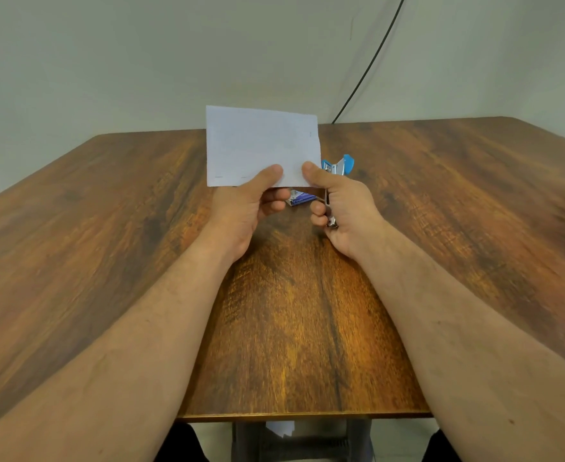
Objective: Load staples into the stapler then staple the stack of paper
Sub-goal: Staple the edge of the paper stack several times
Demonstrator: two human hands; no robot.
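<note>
A white stack of paper (261,145) is held upright above the table's middle. My left hand (248,208) pinches its lower edge between thumb and fingers. My right hand (341,208) presses its thumb on the paper's lower right corner and grips a blue and silver stapler (337,165), whose blue end juts out past the paper's right edge and whose metal tail shows below my fingers. Two staples show along the paper's lower left edge. A small blue staple box (300,198) lies on the table between my hands.
The wooden table (108,235) spreads wide on both sides. A black cable (367,68) runs down the wall behind the right side. A scrap of white paper (280,428) lies under the table's near edge.
</note>
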